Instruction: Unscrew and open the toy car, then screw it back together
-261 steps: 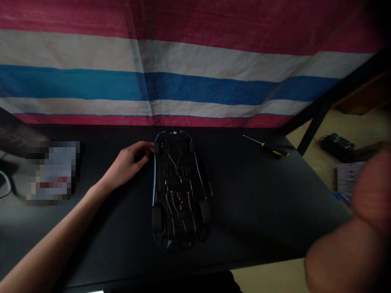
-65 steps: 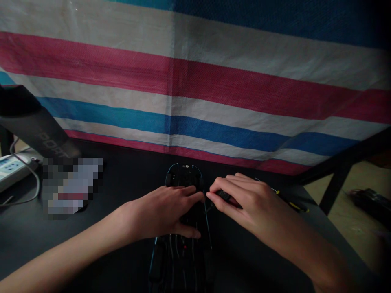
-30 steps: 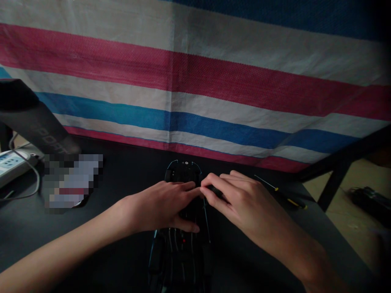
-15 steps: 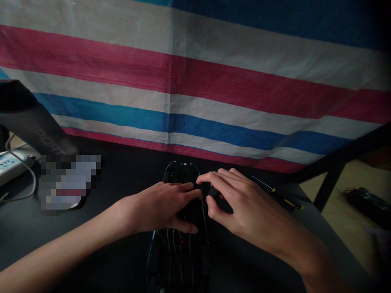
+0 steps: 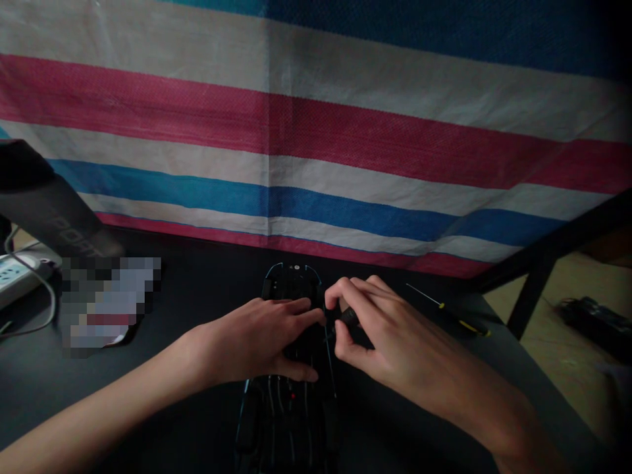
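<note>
A long black device with blue edges, several wires and a small red light (image 5: 292, 421) lies lengthwise at the lower middle. Across its upper part rests my left hand (image 5: 261, 339), fingers pointing right and thumb apart from them. My right hand (image 5: 375, 322) is at the device's right side, its thumb and fingers curled round a small dark knobbed piece (image 5: 348, 317). That piece sits close to the device's right edge; whether the two touch is too dark to tell.
A screwdriver (image 5: 464, 322) with a yellow and black handle lies right of my right hand. At the left are a blurred-out item (image 5: 111, 303), a grey slanted object (image 5: 64, 210) and a power strip (image 5: 22, 273) with a cable. A striped sheet (image 5: 316, 125) hangs behind the table.
The view has shifted slightly. My right index finger is more bent and a little farther from my left fingertips. My left hand keeps its place on the device.
</note>
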The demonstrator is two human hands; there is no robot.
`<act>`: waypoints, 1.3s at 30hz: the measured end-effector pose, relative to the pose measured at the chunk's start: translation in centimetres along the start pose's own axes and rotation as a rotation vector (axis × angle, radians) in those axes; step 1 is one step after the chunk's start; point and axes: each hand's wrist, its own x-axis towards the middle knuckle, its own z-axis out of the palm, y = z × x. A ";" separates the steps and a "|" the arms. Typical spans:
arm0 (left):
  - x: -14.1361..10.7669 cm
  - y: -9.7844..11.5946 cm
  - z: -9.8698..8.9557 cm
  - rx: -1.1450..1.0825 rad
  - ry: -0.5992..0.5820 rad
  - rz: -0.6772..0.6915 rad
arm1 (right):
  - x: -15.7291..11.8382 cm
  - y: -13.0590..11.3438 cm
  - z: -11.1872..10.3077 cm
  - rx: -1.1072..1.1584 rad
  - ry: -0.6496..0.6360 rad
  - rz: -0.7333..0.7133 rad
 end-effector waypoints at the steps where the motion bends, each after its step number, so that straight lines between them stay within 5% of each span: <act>1: 0.0 0.0 -0.1 -0.003 -0.004 -0.003 | 0.0 0.0 -0.1 0.005 -0.005 -0.001; 39: 0.0 0.2 -0.3 -0.015 -0.033 -0.012 | 0.1 0.6 0.0 -0.027 0.038 -0.044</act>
